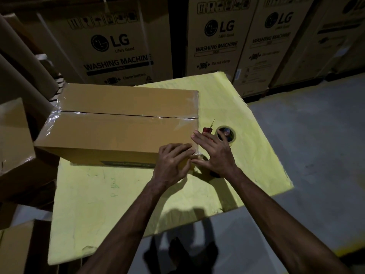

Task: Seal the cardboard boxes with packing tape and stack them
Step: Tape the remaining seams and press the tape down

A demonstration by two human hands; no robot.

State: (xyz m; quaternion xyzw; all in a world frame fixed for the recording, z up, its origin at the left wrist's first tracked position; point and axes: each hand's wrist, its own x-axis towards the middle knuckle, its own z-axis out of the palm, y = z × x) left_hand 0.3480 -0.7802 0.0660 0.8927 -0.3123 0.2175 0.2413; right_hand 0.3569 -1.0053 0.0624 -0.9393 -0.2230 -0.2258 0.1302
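Observation:
A brown cardboard box (118,123) lies on a yellow-covered table (122,194), its top flaps closed and clear tape shining along the centre seam and both ends. My left hand (173,161) presses flat on the box's near right corner. My right hand (213,153) lies against that same corner's right side, fingers spread and straight, thumb touching the tape end there. Just beyond my right hand a roll of packing tape (230,134) lies flat on the table, with a small red-handled cutter (207,129) beside it.
Tall washing-machine cartons (110,42) wall off the back. More brown boxes (13,151) stand stacked at the left, against the table's edge. Grey concrete floor (316,135) stretches to the right and in front.

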